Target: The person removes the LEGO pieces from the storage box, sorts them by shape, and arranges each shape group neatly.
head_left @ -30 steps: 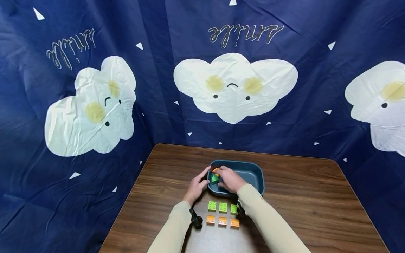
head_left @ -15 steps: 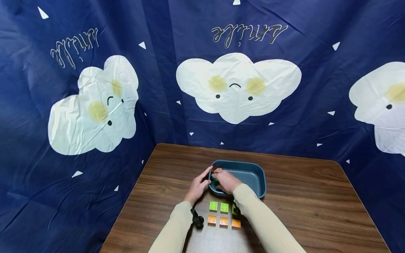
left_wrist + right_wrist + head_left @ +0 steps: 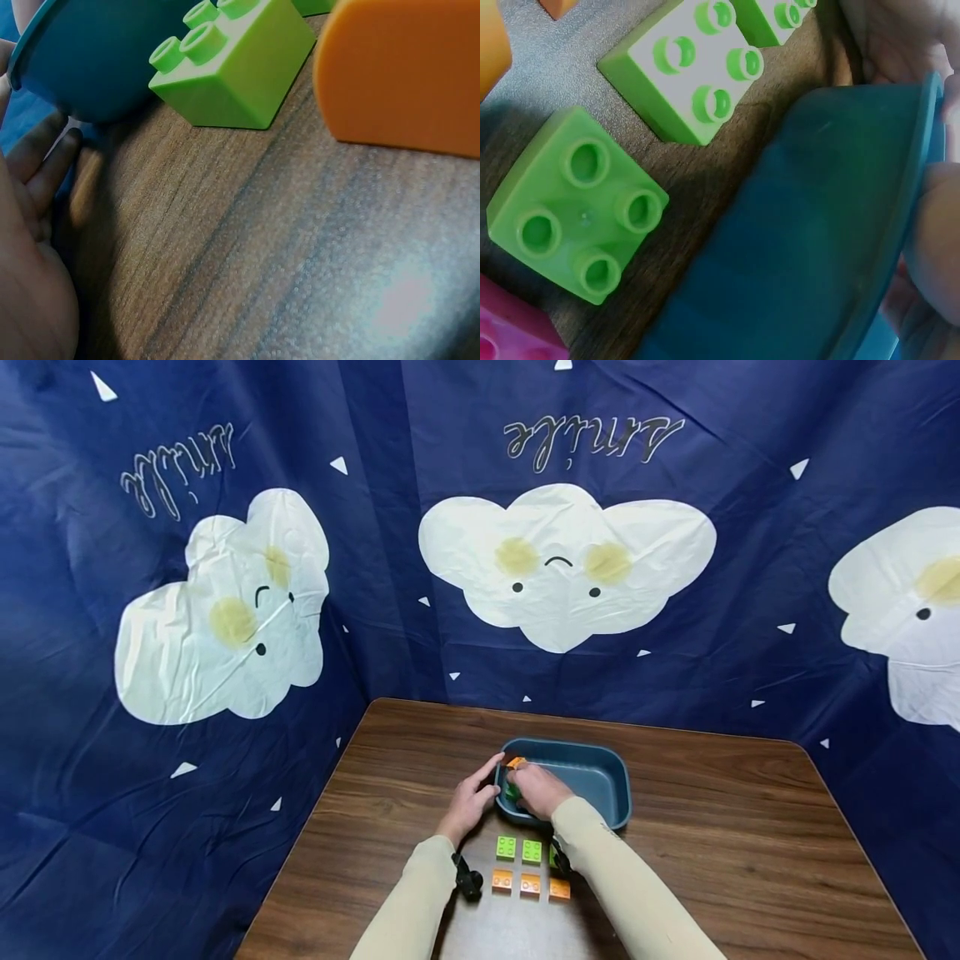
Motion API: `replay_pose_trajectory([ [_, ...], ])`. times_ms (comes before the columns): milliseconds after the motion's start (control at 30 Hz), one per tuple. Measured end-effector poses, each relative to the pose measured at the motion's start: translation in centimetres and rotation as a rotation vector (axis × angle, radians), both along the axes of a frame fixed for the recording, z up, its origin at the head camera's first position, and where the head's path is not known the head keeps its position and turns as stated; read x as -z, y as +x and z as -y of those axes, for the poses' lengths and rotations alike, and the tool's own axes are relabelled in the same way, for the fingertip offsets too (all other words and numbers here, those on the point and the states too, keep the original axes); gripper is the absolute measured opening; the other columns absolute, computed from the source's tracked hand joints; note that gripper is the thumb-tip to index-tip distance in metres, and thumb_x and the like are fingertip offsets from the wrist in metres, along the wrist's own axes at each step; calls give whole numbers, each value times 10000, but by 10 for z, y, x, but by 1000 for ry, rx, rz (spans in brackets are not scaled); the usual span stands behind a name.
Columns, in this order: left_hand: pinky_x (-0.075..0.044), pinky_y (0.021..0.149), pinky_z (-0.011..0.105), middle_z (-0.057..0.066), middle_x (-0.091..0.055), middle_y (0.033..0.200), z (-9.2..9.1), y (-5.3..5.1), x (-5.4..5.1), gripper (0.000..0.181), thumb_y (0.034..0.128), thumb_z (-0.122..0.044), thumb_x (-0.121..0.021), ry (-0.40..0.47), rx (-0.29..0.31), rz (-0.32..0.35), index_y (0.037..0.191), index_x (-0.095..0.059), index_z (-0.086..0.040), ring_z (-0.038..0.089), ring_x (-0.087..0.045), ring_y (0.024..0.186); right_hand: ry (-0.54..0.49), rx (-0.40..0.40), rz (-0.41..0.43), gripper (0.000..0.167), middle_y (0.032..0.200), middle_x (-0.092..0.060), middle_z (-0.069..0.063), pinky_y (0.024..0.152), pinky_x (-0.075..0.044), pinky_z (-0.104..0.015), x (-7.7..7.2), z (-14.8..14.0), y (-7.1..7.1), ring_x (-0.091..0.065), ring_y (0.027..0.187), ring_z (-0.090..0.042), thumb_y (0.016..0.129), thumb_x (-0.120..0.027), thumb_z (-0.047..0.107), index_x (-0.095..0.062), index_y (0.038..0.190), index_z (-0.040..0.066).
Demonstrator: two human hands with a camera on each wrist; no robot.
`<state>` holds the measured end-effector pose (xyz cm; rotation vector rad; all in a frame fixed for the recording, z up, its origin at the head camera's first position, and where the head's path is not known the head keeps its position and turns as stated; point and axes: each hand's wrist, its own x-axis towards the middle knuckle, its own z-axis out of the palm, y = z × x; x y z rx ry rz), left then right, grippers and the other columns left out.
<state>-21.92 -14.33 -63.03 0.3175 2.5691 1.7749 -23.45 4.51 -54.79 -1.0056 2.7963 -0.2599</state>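
Observation:
A dark blue plastic bin (image 3: 576, 755) stands on the table. My left hand (image 3: 467, 806) is at its left end, thumb and index finger stretched along the rim, the other fingers low against the outside in the left wrist view. Inside the left part of the bin, my right hand (image 3: 542, 791) has its fingers curled at an orange brick (image 3: 516, 762); the fingertips are partly hidden. A green piece (image 3: 512, 792) shows below those fingers, mostly covered. In the right wrist view the bin wall (image 3: 780, 225) hides most of the right hand.
In front of the bin lies a row of lime green bricks (image 3: 506, 847), one partly under the right wrist. Nearer is a row of orange bricks (image 3: 530, 884). A pink brick (image 3: 517, 322) shows in the right wrist view. A blue cloth (image 3: 375, 610) hangs behind the table.
The right hand moved slightly left and closed in on the bricks inside the bin. The orange brick, covered half a second ago, shows again beyond its fingers. The left hand keeps its place.

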Motion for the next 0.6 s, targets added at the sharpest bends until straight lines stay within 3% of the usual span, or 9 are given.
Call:
replay_pose_trajectory([
  [167,-404,1098,509,-15,-570,1533,0,0,-3,620,1000,-161,-590,-7,-1,11,1572,-497,-381,260,-573,1233,5,13,31,194,958,-733,-45,852,-598,-373,-1,-1,-2,-713,962,-210,865,-851,70,-776,1039,110],
  [333,-439,1039,453,-11,-597,1505,0,0,-5,635,987,-200,-580,-34,-3,16,1568,-481,-437,218,-591,1178,-11,44,57,232,1010,-738,-79,861,-599,-386,0,-9,-5,-707,985,-229,852,-847,67,-768,1070,66],
  [433,-420,961,443,-14,-617,1456,0,0,-3,646,978,-204,-582,-22,-4,33,1562,-479,-461,252,-575,1053,-46,75,63,259,1034,-703,-106,853,-593,-386,0,-16,-6,-672,965,-221,849,-845,94,-765,1088,34],
  [600,-389,1132,514,-87,-539,1554,0,-1,1,646,974,-208,-590,-4,-7,46,1545,-486,-491,203,-556,1241,-162,115,80,222,968,-612,-86,773,-547,-388,-2,-28,-3,-549,880,-195,859,-827,118,-772,1054,26],
])
